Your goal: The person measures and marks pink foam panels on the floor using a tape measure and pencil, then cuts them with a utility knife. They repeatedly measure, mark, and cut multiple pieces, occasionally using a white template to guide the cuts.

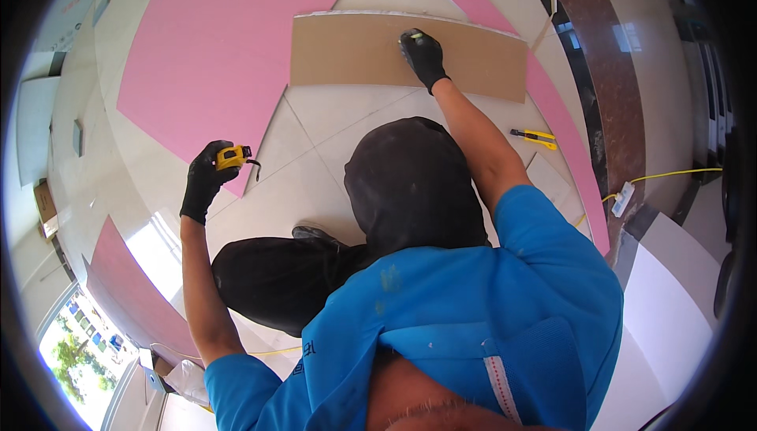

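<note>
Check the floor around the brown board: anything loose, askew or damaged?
Nothing looks damaged. The brown board lies flat, overlapping a pink sheet. The right hand presses a small marker-like tool on it; the left hand holds a yellow tape measure. One loose item: a yellow utility knife on the tiles right of the arm.

Bare floor between brown board (355, 51) and knee (410, 171); utility knife (535, 138) lies right.

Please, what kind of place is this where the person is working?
Probably an indoor room under renovation. Pink boards and a brown board lie on a glossy tiled floor. The left hand holds a yellow tape measure, and a yellow utility knife lies nearby.
</note>
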`<action>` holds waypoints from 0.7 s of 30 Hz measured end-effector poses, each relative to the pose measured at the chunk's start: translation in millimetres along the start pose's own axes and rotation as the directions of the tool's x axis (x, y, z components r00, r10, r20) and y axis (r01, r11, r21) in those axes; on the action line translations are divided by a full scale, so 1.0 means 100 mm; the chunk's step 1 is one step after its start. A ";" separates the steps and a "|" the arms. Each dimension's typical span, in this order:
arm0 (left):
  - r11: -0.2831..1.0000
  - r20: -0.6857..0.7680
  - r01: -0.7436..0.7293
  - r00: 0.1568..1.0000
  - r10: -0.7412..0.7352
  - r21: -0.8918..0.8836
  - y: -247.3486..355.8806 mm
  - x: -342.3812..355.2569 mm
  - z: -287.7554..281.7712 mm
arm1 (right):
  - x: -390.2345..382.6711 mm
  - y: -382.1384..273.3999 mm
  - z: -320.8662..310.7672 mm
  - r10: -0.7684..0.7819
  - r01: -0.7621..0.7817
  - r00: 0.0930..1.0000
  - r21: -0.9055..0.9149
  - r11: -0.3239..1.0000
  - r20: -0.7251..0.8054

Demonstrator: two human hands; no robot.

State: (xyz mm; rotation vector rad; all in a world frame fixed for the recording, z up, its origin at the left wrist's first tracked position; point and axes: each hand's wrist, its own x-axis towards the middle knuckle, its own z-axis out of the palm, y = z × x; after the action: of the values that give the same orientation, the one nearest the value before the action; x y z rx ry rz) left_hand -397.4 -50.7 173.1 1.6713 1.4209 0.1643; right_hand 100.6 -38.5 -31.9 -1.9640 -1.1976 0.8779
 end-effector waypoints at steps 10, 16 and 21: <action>0.992 0.006 -0.057 0.998 0.056 0.114 -0.08 0.10 0.07 | -0.27 0.63 -0.92 -0.218 0.238 0.830 -0.027 0.971 -0.514; 0.947 0.089 -0.227 0.973 0.212 0.229 0.01 0.25 0.16 | -0.65 1.89 -1.99 0.018 -0.436 0.783 -0.528 0.729 -0.622; 0.969 0.113 -0.090 0.991 0.065 0.231 0.08 0.20 0.07 | -0.65 1.86 -1.84 0.079 -0.415 0.793 -0.441 0.796 -0.604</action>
State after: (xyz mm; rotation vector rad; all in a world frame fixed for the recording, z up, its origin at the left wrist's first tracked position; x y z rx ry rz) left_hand -380.9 -37.5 166.1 1.9022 1.3378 -0.0506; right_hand 313.3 -199.3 -68.0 -2.6549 -0.8822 -0.0073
